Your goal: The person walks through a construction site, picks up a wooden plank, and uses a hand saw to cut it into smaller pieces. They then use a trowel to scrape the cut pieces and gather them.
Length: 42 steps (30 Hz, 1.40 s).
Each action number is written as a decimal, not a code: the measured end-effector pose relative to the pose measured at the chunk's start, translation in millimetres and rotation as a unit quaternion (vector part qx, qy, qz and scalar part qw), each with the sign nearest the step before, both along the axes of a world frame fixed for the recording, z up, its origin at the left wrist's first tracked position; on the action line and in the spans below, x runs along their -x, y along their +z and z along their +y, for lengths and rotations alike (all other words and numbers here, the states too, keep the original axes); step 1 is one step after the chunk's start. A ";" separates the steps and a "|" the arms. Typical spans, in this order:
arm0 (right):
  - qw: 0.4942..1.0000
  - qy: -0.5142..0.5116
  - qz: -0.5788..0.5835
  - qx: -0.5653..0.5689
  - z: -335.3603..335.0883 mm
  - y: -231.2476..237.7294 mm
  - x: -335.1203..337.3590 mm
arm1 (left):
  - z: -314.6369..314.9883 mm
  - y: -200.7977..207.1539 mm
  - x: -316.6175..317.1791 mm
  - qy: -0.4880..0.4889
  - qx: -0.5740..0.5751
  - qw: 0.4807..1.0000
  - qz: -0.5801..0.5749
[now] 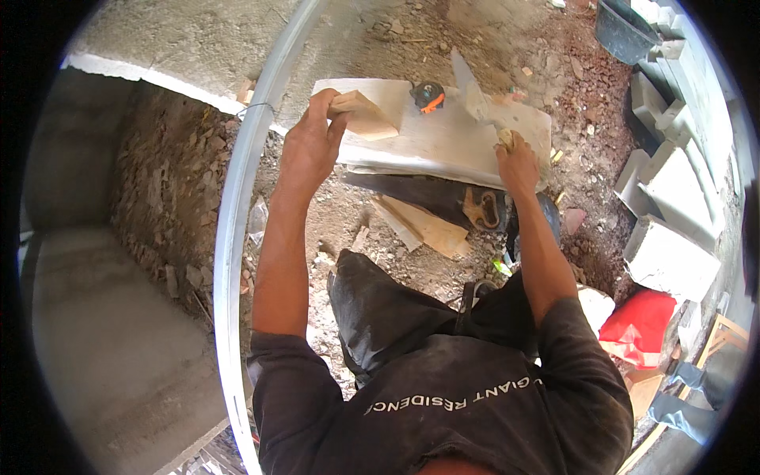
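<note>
Brown rubble (pixel 546 59) lies upper right; left hand (pixel 311 144) pinches angular tan wooden block (pixel 366 116), left of right hand (pixel 518 164) clenching tapered grey blade (pixel 467 81).

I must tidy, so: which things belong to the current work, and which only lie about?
Likely for the work:
wood piece, in left hand
bladed tool, in right hand
pale board
tape measure
handsaw

Probably lying about:
dark bucket
pale blocks

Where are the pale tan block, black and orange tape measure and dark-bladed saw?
Pale tan block (pixel 366 117), head view: its broad face.
Black and orange tape measure (pixel 425 94), head view: its black casing.
Dark-bladed saw (pixel 427 197), head view: its blade.
</note>
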State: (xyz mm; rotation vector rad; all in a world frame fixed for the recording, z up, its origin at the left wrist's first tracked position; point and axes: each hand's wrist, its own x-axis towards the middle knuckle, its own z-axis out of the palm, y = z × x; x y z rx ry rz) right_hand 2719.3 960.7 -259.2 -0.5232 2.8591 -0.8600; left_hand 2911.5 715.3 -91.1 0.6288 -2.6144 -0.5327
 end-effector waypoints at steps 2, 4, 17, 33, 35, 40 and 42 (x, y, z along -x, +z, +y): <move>0.982 0.036 -0.008 0.188 -10.0 30.0 -23.7 | -3.4 4.1 -3.0 0.014 -0.023 1.000 -0.013; 0.964 0.060 -0.095 0.240 -18.5 80.7 -64.2 | -7.8 -3.5 -8.4 0.013 -0.029 0.999 0.001; 0.907 0.181 -0.069 0.375 -21.1 119.5 -117.2 | -9.2 5.9 -0.3 -0.041 0.011 0.997 -0.059; 0.936 0.152 -0.139 0.286 -20.1 106.5 -115.1 | -19.5 -3.1 -5.1 -0.044 0.016 0.996 -0.075; 0.873 0.171 -0.049 0.453 -17.1 151.8 -115.2 | -14.7 1.9 -2.8 -0.047 0.011 0.997 -0.059; 0.922 0.212 -0.149 0.287 -15.3 79.9 -111.4 | -8.8 1.4 -5.3 -0.044 0.005 0.994 -0.102; 0.921 0.222 -0.213 0.238 -15.0 102.0 -99.4 | -14.1 4.0 -6.0 -0.022 0.009 0.990 -0.139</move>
